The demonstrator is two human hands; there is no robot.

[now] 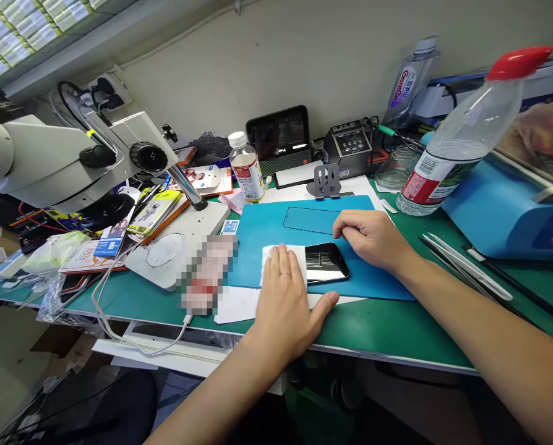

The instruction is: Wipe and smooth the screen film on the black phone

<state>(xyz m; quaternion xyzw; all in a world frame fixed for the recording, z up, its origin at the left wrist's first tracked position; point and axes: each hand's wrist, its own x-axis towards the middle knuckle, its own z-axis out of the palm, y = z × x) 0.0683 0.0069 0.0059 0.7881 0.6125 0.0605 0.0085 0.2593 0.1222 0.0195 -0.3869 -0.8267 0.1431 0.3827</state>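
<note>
My left hand (pixel 283 296) lies flat with its fingers stretched out, pressing on a white wipe (pixel 268 253). The wipe covers the left part of a black phone (pixel 327 262) with a glossy, reflecting screen. Phone and wipe rest on a blue mat (pixel 258 222). My right hand (pixel 369 238) is closed, its fingers curled in just above the phone's right end; whether anything is inside them is hidden. A thin black phone-shaped outline (pixel 311 209) shows on the mat behind the phone, its right end covered by my right hand.
A microscope (pixel 63 154) stands at the left. Behind the mat are a labelled bottle (pixel 247 170), a dark screen device (pixel 281 136) and a soldering station (pixel 348 148). To the right stand a red-capped bottle (pixel 457 148), a blue machine (pixel 503 204) and tweezers (pixel 469 266).
</note>
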